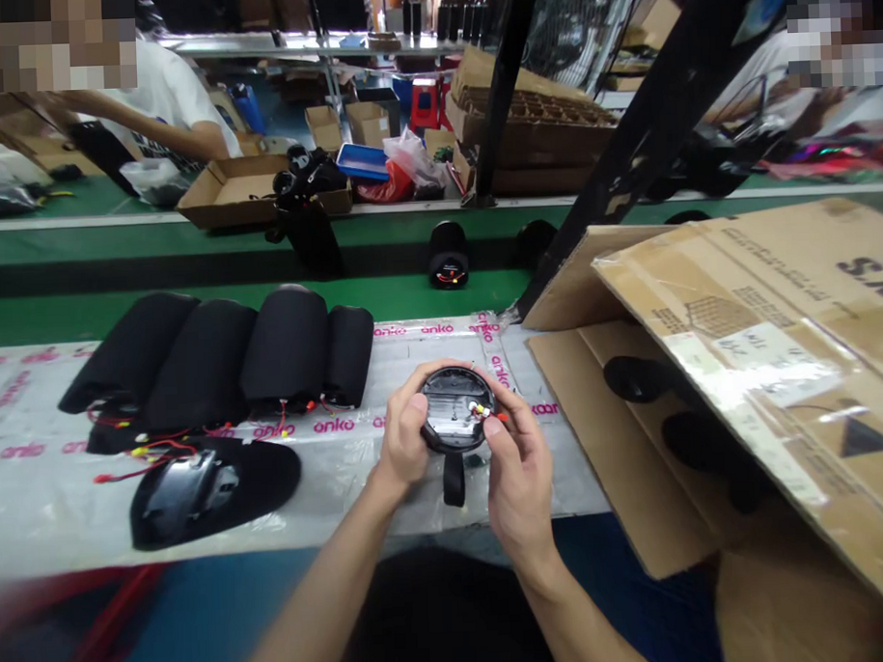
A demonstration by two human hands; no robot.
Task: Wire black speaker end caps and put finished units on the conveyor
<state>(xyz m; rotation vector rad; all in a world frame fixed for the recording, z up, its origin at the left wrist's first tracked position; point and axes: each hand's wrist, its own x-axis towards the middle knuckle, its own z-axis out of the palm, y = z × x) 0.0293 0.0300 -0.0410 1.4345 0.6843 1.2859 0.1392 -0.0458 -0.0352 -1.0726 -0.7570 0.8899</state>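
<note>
Between my two hands is a round black speaker end [451, 408] with its inner face turned up toward me. A small white-and-yellow connector with a red wire lies at its right side, and a black strap [453, 479] hangs from its near edge. My left hand [407, 424] grips the left rim with the thumb on top. My right hand [519, 449] closes on the right rim, its thumb beside the connector. To the left, several black fabric-covered cylinders [283, 346] lie in a row, wires trailing from their near ends. Closer to me is an opened black piece [215, 489] with a clear plastic part.
A large open cardboard box [761, 358] with black items inside stands at right. Beyond the taped table covering [388, 468], a green conveyor belt [389, 299] carries another black cylinder [448, 253]. A slanted dark post [644, 121] rises at right. A co-worker [179, 99] sits across.
</note>
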